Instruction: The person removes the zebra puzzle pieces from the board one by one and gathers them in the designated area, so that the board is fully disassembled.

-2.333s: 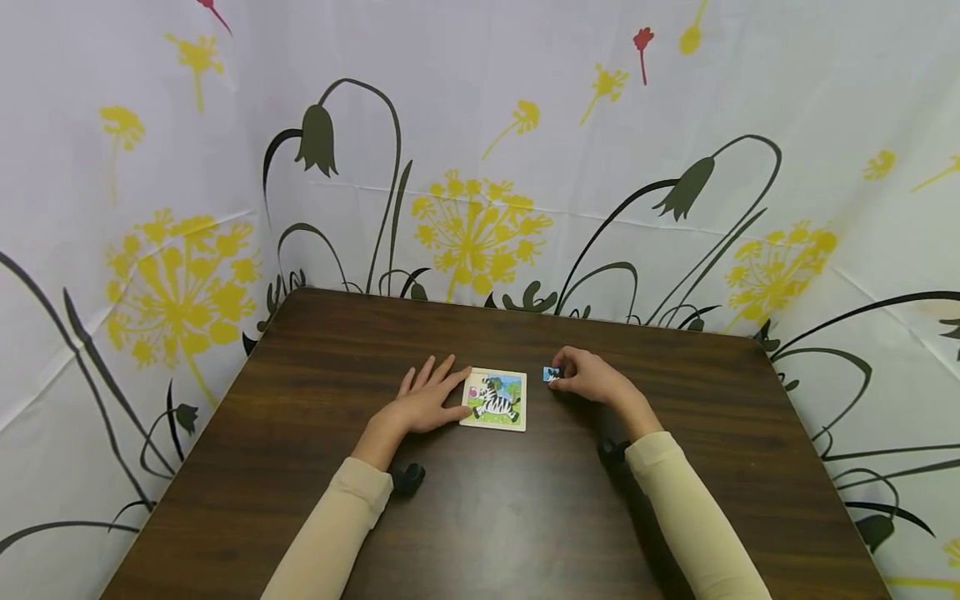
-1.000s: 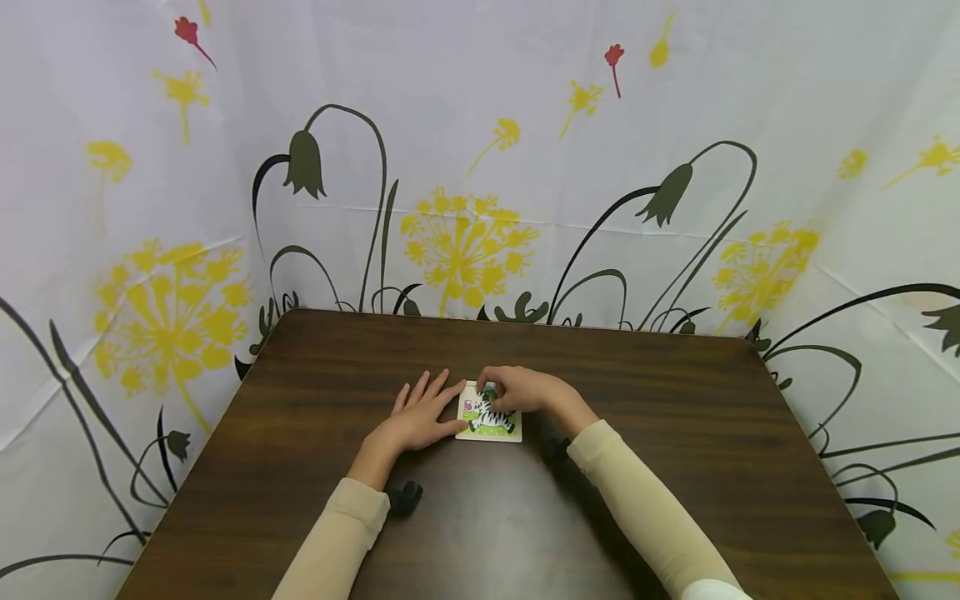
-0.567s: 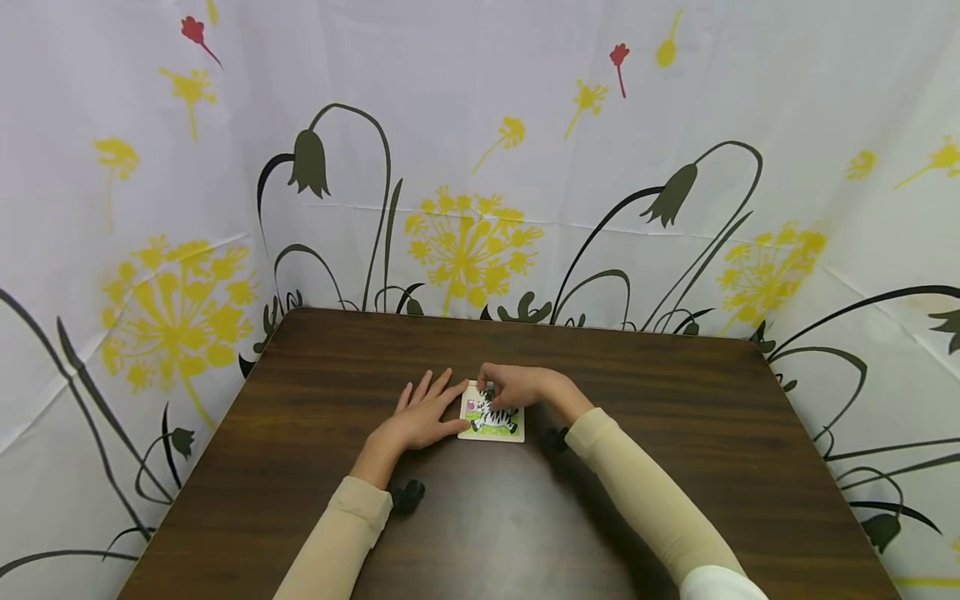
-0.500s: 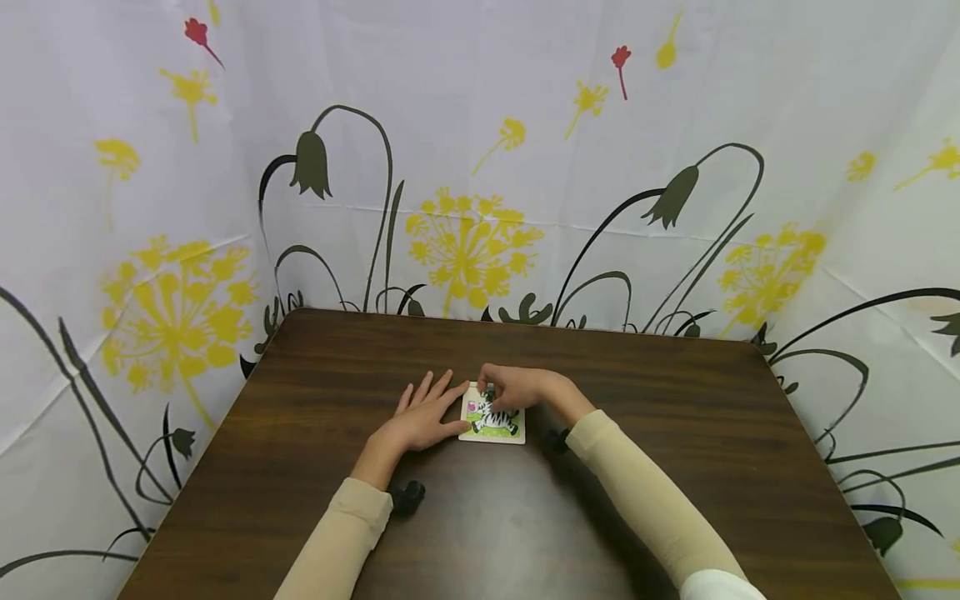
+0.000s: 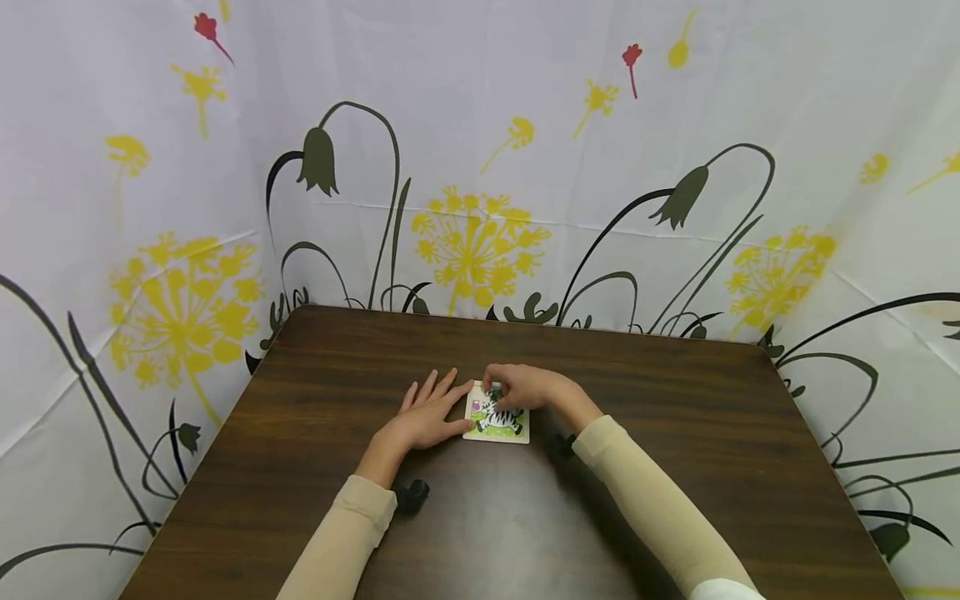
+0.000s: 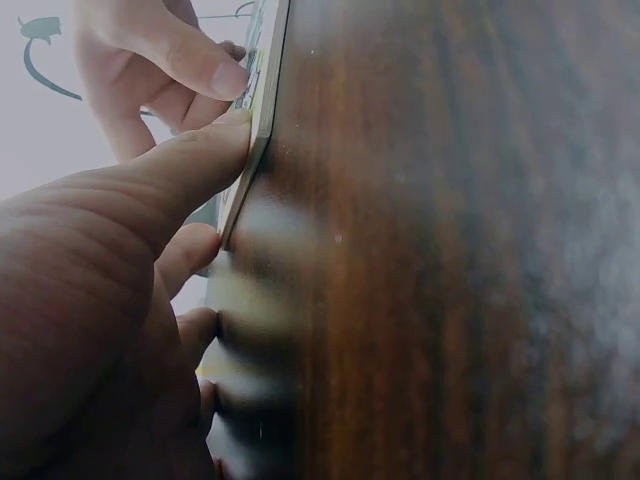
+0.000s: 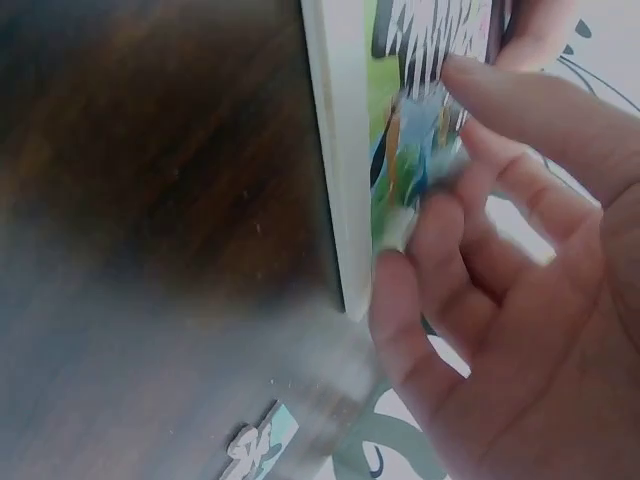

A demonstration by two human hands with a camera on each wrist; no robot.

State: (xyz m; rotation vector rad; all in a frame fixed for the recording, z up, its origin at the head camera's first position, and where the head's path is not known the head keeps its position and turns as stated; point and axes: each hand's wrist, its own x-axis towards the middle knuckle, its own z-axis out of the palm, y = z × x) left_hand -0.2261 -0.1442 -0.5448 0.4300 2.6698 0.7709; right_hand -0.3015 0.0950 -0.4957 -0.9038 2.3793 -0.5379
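Left of and nearer than the zebra jigsaw board (image 5: 498, 428), a cream sleeve (image 5: 337, 533) is reaching up toward a black wrist camera (image 5: 412, 496). Beyond that, just left of the board, the left hand (image 5: 427, 418) is lying with fingers straight and spread. Its thumb is pressing on the board's near-left corner, its index fingertip is touching the far-left corner, and its other fingers are pointing away past the board's left side. The board itself is lying flat on the dark wood-grain table (image 5: 480, 521), showing a striped zebra over green grass inside a pale wooden border.

Over the board's far-right part, the right hand (image 5: 525, 387) is curling its fingers down onto the printed picture. The thumb tip is resting by the zebra's stripes, and thumb and index finger are framing the zebra's head; whether they are gripping a piece I cannot tell. Right of the board, a second wrist camera (image 5: 562, 447) is showing below that hand, and another cream sleeve (image 5: 652, 500) is slanting toward the near side. In the right wrist view, a small flat piece (image 7: 262, 445) with pale green on it is lying apart from the board, its print blurred. Behind the board, a white floral curtain (image 5: 480, 50) is hanging past the table's far edge.
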